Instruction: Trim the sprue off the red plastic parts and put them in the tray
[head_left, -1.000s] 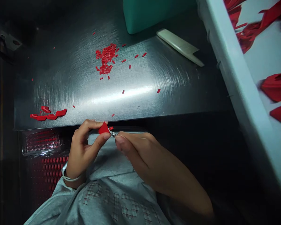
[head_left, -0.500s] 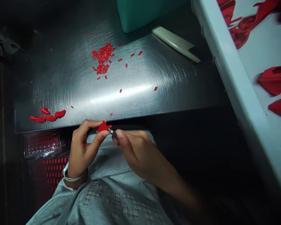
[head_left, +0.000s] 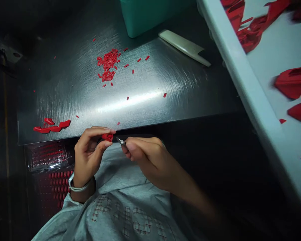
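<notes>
Between the thumb and fingers of my left hand (head_left: pixel 90 149) is a small red plastic part (head_left: pixel 107 137), held just off the table's front edge. My right hand (head_left: pixel 146 155) is closed around a pair of small metal nippers (head_left: pixel 121 142). Their tips point at the red part, with a narrow gap between the two. Most of the handles are hidden inside the right hand. On the metal table (head_left: pixel 145 107) beyond my hands lies a pile of small red offcuts (head_left: pixel 109 62), with several loose ones scattered around it.
Several larger red parts (head_left: pixel 55 128) lie at the table's left front. A green bin (head_left: pixel 140 20) and a pale flat piece (head_left: pixel 183 47) are at the back. On the right stands a white tray (head_left: pixel 240 67) with red parts. Clear trays (head_left: pixel 48 155) with red pieces sit below left.
The nippers have drawn back from the red part, leaving a gap. The red part has been turned in my left fingers. The whole view has shifted slightly.
</notes>
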Demonstrator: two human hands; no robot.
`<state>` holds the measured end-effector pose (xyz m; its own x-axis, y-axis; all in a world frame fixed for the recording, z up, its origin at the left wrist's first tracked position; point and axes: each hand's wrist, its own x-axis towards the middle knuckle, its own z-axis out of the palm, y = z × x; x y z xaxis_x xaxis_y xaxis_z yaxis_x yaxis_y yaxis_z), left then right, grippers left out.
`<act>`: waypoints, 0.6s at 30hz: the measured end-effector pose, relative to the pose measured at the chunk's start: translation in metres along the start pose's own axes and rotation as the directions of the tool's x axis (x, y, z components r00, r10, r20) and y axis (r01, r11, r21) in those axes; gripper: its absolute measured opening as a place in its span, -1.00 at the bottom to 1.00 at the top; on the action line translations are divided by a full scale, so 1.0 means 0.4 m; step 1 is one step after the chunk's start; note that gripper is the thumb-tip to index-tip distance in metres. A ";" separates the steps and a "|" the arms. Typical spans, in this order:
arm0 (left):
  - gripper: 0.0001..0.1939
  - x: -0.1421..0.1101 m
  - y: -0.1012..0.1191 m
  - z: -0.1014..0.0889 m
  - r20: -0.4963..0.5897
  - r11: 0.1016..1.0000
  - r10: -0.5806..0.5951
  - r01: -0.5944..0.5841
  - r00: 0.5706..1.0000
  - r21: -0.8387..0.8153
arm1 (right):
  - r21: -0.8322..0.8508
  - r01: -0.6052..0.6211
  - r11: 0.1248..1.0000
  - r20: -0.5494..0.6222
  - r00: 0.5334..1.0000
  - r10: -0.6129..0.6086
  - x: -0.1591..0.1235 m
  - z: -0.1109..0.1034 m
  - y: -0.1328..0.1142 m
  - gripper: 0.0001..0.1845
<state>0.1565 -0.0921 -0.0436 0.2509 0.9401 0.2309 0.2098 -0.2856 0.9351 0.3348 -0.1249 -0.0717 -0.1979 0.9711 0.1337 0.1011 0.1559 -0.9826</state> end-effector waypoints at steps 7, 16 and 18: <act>-0.82 0.005 -0.030 -0.029 0.039 0.963 0.269 -0.268 0.962 -0.029 | -0.398 0.157 0.904 -0.010 0.984 -0.175 -0.029 -0.037 -0.037 -0.57; -0.83 -0.001 -0.040 -0.041 -0.035 0.932 0.332 -0.321 0.943 0.168 | -0.641 0.166 0.749 0.035 0.982 -0.188 -0.030 -0.056 -0.071 -0.61; -0.67 -0.009 -0.055 -0.047 -0.045 0.968 0.185 -0.174 0.982 0.179 | -0.651 0.163 0.741 0.046 0.983 -0.175 -0.030 -0.056 -0.074 -0.61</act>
<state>0.1332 -0.0856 -0.0601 0.2426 0.8785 0.4116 0.3288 -0.4737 0.8170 0.3560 -0.1373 -0.0413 -0.2570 0.9194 0.2979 0.6775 0.3912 -0.6228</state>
